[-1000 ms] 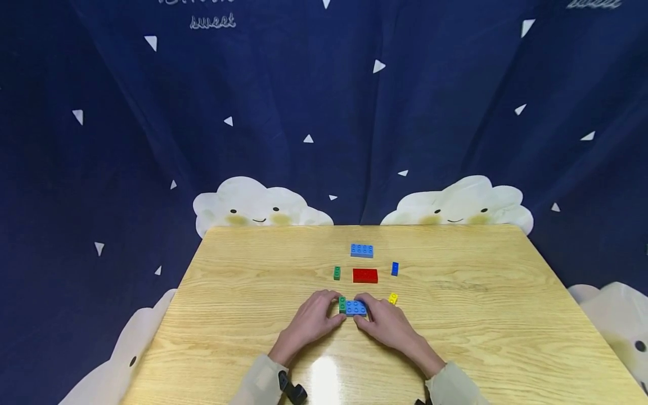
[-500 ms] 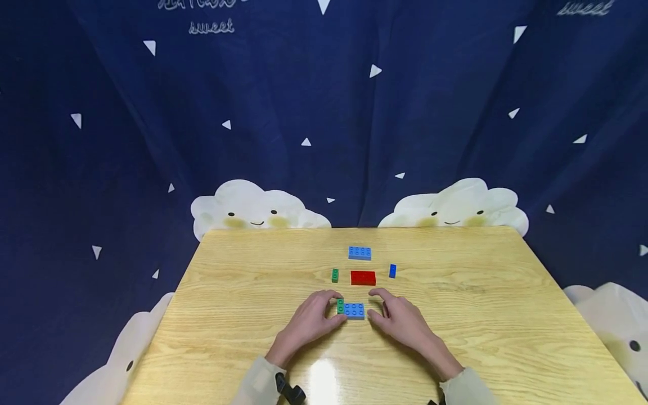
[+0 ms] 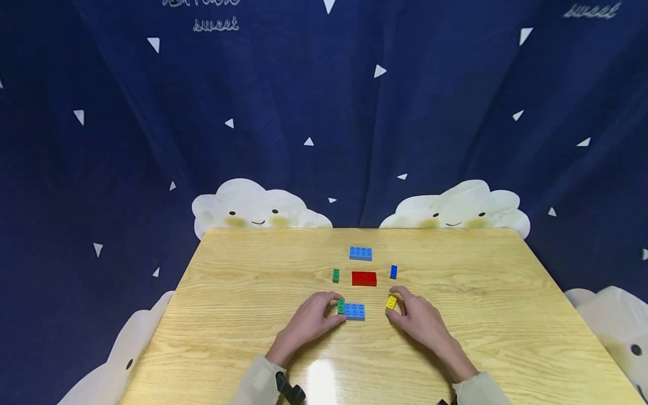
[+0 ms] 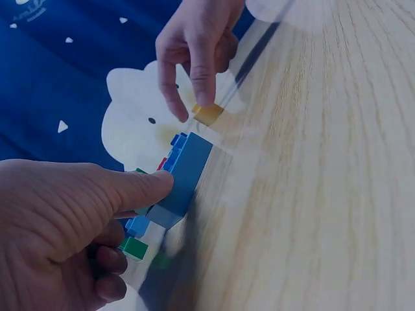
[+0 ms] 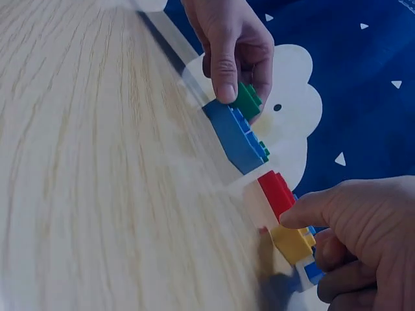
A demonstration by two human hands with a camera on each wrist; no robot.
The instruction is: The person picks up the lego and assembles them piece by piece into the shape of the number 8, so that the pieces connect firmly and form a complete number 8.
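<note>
A dark blue curtain (image 3: 314,84) with pale triangles and smiling clouds (image 3: 248,197) hangs behind a wood-grained table (image 3: 228,270). The left hand (image 3: 313,316) pinches the left end of the blue block (image 3: 357,312), where a green brick (image 3: 341,306) sits on top; that hold is unchanged. Beyond them lie, left to right, the spare green (image 3: 336,276), the far blue (image 3: 360,254) and the red brick (image 3: 364,279), each apart from the others. The right hand (image 3: 419,316) is what has moved: it has come away from the block's right end to the yellow brick (image 3: 391,302). Its thumb and forefinger stand narrowly about that brick; I cannot tell whether they grip it. So the block is now held by one hand only, with the yellow still separate from it. Just beyond the yellow is the small blue (image 3: 393,272).
</note>
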